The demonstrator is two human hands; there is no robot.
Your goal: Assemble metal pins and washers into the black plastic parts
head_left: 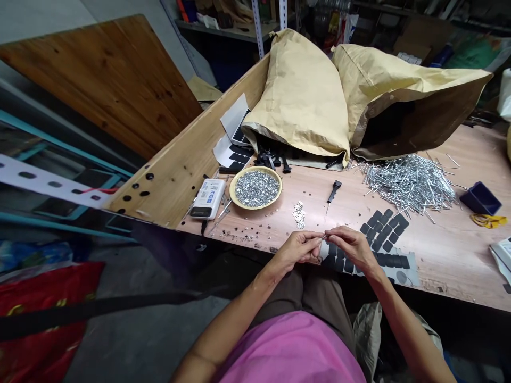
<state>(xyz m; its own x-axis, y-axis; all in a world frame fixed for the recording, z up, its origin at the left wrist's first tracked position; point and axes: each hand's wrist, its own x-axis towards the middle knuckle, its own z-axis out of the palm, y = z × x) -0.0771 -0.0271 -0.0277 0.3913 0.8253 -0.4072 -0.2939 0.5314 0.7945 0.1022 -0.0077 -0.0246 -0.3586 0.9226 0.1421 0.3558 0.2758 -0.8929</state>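
My left hand [302,247] is closed in a pinch above the table's front edge, with a thin metal rod [323,238] between its fingertips. Thumb and forefinger of my right hand [352,246] are pinched together at the rod's other end; anything smaller there is too tiny to make out. Below the hands lies a grey sheet [413,271] carrying black rounded pads [389,260]. Just beyond them is a scatter of small flat metal pieces [298,215]. A black-handled piece with a thin metal shaft [334,191] lies farther back.
A yellow bowl [232,199] full of small metal parts stands left, beside a white box-shaped device [208,199]. Thin metal rods [411,183] are heaped right, near a dark blue tray [480,198]. Two large paper sacks [305,90] lie behind. A wooden board [171,199] edges the left side.
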